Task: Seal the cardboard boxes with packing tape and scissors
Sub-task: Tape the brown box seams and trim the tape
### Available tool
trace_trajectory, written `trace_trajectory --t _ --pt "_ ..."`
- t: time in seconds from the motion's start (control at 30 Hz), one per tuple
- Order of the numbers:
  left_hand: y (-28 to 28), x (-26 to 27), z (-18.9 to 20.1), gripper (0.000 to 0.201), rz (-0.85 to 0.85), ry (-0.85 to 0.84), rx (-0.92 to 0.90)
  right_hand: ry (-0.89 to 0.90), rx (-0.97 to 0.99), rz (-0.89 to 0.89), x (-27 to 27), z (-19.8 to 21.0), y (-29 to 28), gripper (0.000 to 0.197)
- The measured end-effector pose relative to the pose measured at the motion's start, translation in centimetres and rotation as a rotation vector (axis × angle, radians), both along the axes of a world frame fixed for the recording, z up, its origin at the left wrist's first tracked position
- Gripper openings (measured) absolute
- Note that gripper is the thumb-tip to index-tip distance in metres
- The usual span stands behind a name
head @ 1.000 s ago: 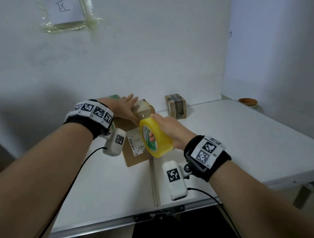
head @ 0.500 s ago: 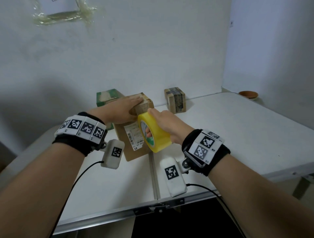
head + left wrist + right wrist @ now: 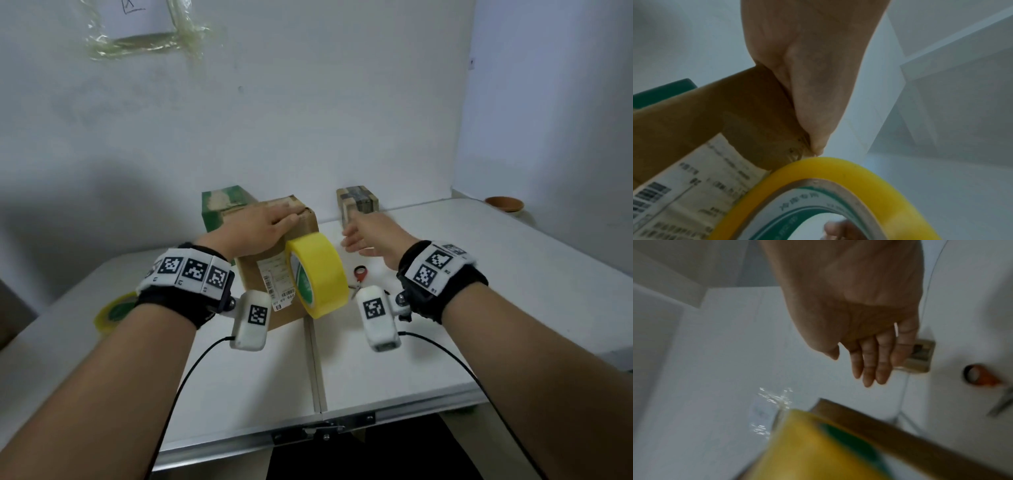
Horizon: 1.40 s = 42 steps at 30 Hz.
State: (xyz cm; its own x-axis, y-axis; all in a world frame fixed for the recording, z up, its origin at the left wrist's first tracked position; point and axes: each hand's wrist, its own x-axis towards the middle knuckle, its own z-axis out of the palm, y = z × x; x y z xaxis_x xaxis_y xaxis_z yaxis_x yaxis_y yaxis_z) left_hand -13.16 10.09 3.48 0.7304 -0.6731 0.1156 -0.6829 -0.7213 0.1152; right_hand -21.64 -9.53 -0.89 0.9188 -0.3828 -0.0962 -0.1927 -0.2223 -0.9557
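A brown cardboard box [image 3: 274, 274] with a shipping label stands at the table's middle. My left hand [image 3: 267, 226] lies flat on its top, fingers straight, pressing down; the left wrist view shows the palm [image 3: 807, 81] against the box edge [image 3: 725, 110]. A yellow packing tape roll [image 3: 317, 274] hangs upright against the box's right front corner, and no hand holds it. My right hand [image 3: 358, 238] hovers open just right of the roll, fingers spread [image 3: 869, 366]. Red-handled scissors [image 3: 359, 274] lie on the table below that hand.
A green box [image 3: 221, 209] stands behind the brown one. A small taped box [image 3: 358, 205] sits by the back wall and a brown bowl [image 3: 504, 204] at the far right. A second tape roll [image 3: 113, 310] lies under my left wrist. The white table [image 3: 479, 308] ends near me.
My right hand has let go of the yellow roll and moved away to the right, open. The roll stays against the box. My left hand keeps pressing the top.
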Motion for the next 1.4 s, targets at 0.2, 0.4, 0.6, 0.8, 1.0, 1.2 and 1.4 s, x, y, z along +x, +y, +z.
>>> trace_trajectory --t 0.2,0.4,0.6,0.8,1.0,1.2,1.4 --pt "0.2 1.0 -0.4 0.044 -0.029 -0.023 -0.016 0.442 -0.604 0.169 3.7 -5.2 -1.9 0.041" --pt "0.2 1.1 -0.5 0.044 -0.054 -0.043 -0.03 0.522 -0.578 0.096 3.7 -6.4 -3.0 0.063" --pt "0.1 1.2 -0.6 0.045 -0.052 -0.031 -0.005 0.556 -0.885 0.319 3.7 -6.9 -3.6 0.048" --pt "0.0 1.5 -0.8 0.045 -0.049 -0.047 -0.002 0.521 -0.722 0.311 3.3 -7.6 -4.8 0.031" --pt "0.1 1.7 -0.9 0.044 -0.082 -0.08 -0.036 0.405 -0.384 0.187 5.1 -6.3 -5.0 0.012" --pt "0.6 3.1 -1.9 0.045 -0.12 -0.198 -0.056 -0.228 -0.09 0.034 6.4 -0.3 -2.4 0.028" --pt "1.1 4.3 -1.9 0.044 -0.204 -0.244 -0.092 -0.48 -0.16 0.197 6.8 3.0 1.0 0.03"
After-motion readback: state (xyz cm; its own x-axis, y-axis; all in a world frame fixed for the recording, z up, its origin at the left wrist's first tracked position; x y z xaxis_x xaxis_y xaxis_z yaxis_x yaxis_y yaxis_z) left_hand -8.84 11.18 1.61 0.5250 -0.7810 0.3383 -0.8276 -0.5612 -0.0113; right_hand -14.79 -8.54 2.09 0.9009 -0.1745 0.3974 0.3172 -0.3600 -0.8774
